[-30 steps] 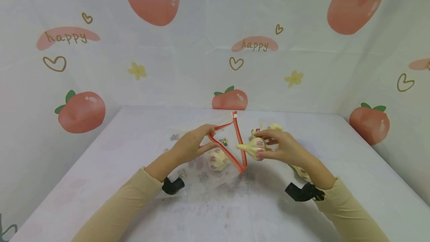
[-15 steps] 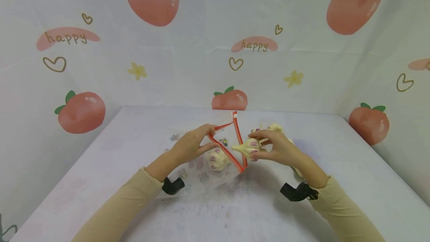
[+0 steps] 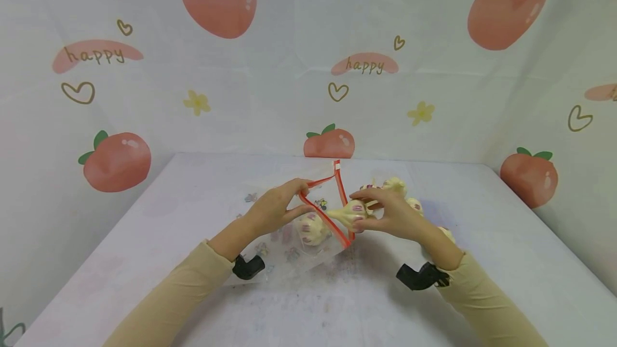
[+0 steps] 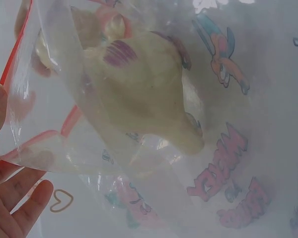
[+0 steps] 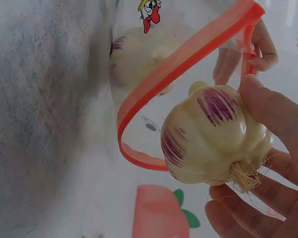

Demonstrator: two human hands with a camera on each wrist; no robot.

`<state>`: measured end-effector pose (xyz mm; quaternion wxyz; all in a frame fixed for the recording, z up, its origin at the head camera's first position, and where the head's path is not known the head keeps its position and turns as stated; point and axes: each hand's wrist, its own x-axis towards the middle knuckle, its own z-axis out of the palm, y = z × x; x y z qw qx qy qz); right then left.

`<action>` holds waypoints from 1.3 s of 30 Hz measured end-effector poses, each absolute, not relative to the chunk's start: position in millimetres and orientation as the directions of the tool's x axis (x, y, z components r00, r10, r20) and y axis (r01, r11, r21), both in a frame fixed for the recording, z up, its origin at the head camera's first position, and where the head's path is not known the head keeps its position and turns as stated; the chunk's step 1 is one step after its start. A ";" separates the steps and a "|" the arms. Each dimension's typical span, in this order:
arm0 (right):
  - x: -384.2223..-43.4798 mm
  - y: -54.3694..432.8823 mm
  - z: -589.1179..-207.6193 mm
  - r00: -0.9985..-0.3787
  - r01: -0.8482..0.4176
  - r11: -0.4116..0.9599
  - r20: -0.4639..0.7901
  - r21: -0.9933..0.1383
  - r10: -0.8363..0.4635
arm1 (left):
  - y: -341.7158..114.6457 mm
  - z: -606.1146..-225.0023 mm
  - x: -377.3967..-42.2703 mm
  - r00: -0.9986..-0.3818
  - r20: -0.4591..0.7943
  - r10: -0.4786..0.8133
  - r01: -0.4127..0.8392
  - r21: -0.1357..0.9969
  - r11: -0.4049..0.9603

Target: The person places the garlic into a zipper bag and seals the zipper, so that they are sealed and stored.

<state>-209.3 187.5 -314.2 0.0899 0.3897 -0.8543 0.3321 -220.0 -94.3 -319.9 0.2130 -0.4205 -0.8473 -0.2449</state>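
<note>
A purple-streaked garlic bulb (image 5: 213, 134) is gripped in the right hand (image 3: 396, 214), between the thumb on one side and the fingers on the other; the hand is parted only as far as the bulb's width. The root tuft (image 5: 246, 177) is turned toward that hand's fingers, while the stem is pointed away, to the left. In the head view the stem is seen across the red-edged mouth (image 3: 332, 224) of a clear printed bag (image 3: 284, 261); how deep it is set cannot be told.

By the left hand (image 3: 272, 210) that mouth is held spread, its near rim caught at the thumb and fingertips, with nothing else grasped. Just right of the left hand and lower, a second bulb (image 3: 313, 230) is enclosed in the bag and seen through the plastic. Beyond the right hand and to its right, loose bulbs (image 3: 395, 185) are partly hidden by its fingers and wrist. Behind each hand a black mount (image 3: 416, 277) is worn at the wrist, below a beige sleeve (image 3: 484, 301). Farther out, beyond both hands, the white table (image 3: 308, 315) is backed by a fruit-printed cloth (image 3: 270, 95)
</note>
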 end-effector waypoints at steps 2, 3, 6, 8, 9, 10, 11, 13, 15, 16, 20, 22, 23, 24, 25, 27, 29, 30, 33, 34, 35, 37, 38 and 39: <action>-209.2 186.2 -314.7 -0.693 -0.713 0.486 0.397 -0.506 -0.602 | -94.0 -319.4 -220.0 -0.551 0.572 0.608 0.820 0.236 0.522; -209.2 185.5 -315.0 -0.699 -0.705 0.491 0.388 -0.511 -0.601 | -93.8 -319.2 -220.0 -0.550 0.573 0.608 0.821 0.236 0.520; -208.8 183.9 -315.7 -0.717 -0.683 0.502 0.359 -0.530 -0.597 | -93.1 -318.9 -220.5 -0.546 0.575 0.609 0.823 0.232 0.519; -208.9 183.5 -316.2 -0.725 -0.675 0.512 0.346 -0.532 -0.596 | -92.9 -318.7 -220.7 -0.547 0.574 0.609 0.821 0.228 0.523; -208.9 183.2 -316.3 -0.727 -0.672 0.515 0.341 -0.532 -0.596 | -92.8 -318.6 -220.8 -0.547 0.573 0.610 0.821 0.226 0.525; -208.8 182.8 -316.3 -0.729 -0.670 0.518 0.338 -0.532 -0.595 | -92.8 -318.5 -220.9 -0.548 0.573 0.610 0.821 0.225 0.525; -208.7 182.6 -316.3 -0.731 -0.667 0.522 0.334 -0.532 -0.595 | -92.7 -318.4 -220.9 -0.548 0.573 0.610 0.820 0.225 0.526; -208.6 182.1 -316.2 -0.734 -0.664 0.528 0.328 -0.530 -0.594 | -92.7 -317.7 -220.5 -0.549 0.572 0.610 0.819 0.224 0.528; -207.6 181.0 -315.8 -0.735 -0.662 0.528 0.323 -0.532 -0.596 | -92.5 -317.2 -220.3 -0.549 0.570 0.611 0.819 0.223 0.528; -207.4 180.7 -315.6 -0.736 -0.661 0.529 0.320 -0.532 -0.597 | -92.4 -317.0 -220.2 -0.551 0.568 0.611 0.818 0.223 0.530; -206.4 179.6 -315.5 -0.733 -0.663 0.529 0.318 -0.530 -0.601 | -92.1 -316.7 -220.3 -0.554 0.565 0.612 0.816 0.223 0.533; -206.8 179.5 -315.9 -0.730 -0.667 0.527 0.320 -0.526 -0.604 | -92.1 -316.7 -220.3 -0.553 0.567 0.610 0.817 0.224 0.532; -206.6 179.2 -315.9 -0.729 -0.668 0.526 0.321 -0.527 -0.604 | -92.0 -316.6 -220.3 -0.552 0.569 0.610 0.818 0.225 0.530; -206.9 179.1 -316.1 -0.727 -0.670 0.526 0.323 -0.524 -0.606 | -91.9 -316.5 -220.2 -0.550 0.571 0.609 0.818 0.225 0.529; -206.9 178.8 -316.2 -0.726 -0.672 0.526 0.323 -0.521 -0.607 | -91.8 -316.4 -220.1 -0.549 0.573 0.609 0.820 0.226 0.527; -207.0 178.4 -316.5 -0.722 -0.676 0.524 0.323 -0.518 -0.611 | -91.6 -316.3 -220.1 -0.544 0.578 0.608 0.823 0.227 0.521; -207.1 177.9 -316.8 -0.719 -0.680 0.522 0.325 -0.515 -0.615 | -91.0 -315.6 -219.7 -0.543 0.579 0.608 0.824 0.229 0.518; -207.4 177.9 -317.2 -0.715 -0.683 0.521 0.327 -0.512 -0.618 | -90.8 -315.3 -219.6 -0.543 0.578 0.608 0.824 0.231 0.517; -207.4 177.1 -317.8 -0.707 -0.693 0.516 0.333 -0.503 -0.624 | -90.1 -313.8 -218.7 -0.548 0.573 0.610 0.823 0.239 0.515; -207.4 176.8 -317.9 -0.706 -0.694 0.516 0.333 -0.502 -0.626 | -89.8 -313.3 -218.4 -0.548 0.572 0.610 0.823 0.239 0.515; -207.3 176.5 -318.0 -0.705 -0.694 0.517 0.330 -0.501 -0.627 | -89.7 -313.0 -218.4 -0.548 0.571 0.611 0.823 0.239 0.515; -207.4 175.9 -318.2 -0.708 -0.691 0.523 0.320 -0.499 -0.630 | -89.4 -312.2 -218.0 -0.546 0.570 0.614 0.825 0.236 0.514; -207.4 175.7 -318.3 -0.710 -0.688 0.527 0.312 -0.500 -0.631 | -89.4 -312.0 -218.0 -0.543 0.571 0.616 0.827 0.233 0.512; -207.5 175.5 -318.4 -0.713 -0.685 0.531 0.304 -0.499 -0.632 | -89.2 -311.7 -218.0 -0.541 0.572 0.617 0.828 0.231 0.511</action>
